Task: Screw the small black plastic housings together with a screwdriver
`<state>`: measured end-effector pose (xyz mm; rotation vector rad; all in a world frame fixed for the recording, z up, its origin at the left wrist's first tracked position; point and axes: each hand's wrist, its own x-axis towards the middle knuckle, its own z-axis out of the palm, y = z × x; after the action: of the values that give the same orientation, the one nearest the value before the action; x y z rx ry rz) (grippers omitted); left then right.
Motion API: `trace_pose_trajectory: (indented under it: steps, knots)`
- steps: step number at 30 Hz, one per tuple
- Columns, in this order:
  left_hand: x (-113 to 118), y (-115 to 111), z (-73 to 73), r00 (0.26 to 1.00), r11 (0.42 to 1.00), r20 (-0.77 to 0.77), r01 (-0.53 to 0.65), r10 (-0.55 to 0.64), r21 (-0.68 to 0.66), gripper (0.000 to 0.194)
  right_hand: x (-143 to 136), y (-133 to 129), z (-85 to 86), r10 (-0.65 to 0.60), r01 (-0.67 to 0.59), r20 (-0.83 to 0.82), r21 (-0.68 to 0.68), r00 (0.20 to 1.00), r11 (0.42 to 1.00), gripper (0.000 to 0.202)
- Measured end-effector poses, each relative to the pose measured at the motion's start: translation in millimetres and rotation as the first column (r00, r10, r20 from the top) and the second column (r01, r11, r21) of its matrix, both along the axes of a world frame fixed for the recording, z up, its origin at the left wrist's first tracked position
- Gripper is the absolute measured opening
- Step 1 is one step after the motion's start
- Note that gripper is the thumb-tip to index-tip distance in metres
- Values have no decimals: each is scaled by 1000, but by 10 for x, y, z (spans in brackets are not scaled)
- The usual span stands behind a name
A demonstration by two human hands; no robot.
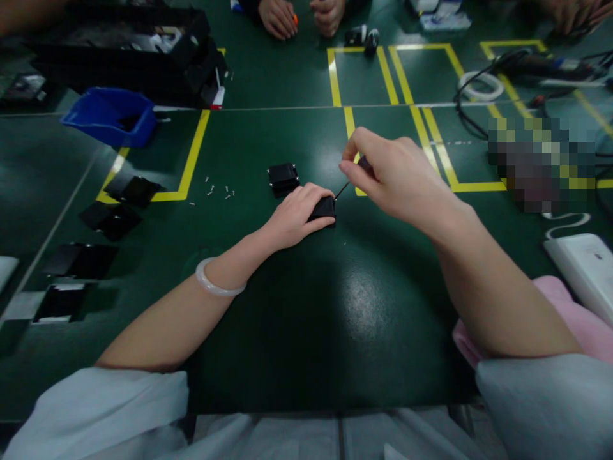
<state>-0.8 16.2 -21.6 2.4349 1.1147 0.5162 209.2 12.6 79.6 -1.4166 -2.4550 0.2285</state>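
My left hand [302,214] is closed around a small black box-shaped part [324,208], holding it down on the green table. In my right hand [390,176] is a screwdriver [341,190], gripped between thumb and fingers, its thin shaft slanting down to the part's upper right corner. Whether the tip sits in a screw is too small to tell. Just beyond my left hand lies a second black part [283,177] with small shiny points at its corners. Several loose screws [227,190] are scattered on the table to the left.
Several black parts [111,220] lie at the left, below a blue bin [112,116]. Black trays [129,57] stand behind it. Across the table are another person's hands [280,18]. Cables [462,105], a white device [584,271] and pink cloth [565,313] are at right.
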Motion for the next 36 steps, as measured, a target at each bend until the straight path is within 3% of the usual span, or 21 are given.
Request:
trace_pose_trajectory:
  steps: [36]
  knots:
    - [4,-3,4,1000,1000,-3,-2,2,-6,41,-4,-12,23,-17,18,8,-28,1000,999,26]
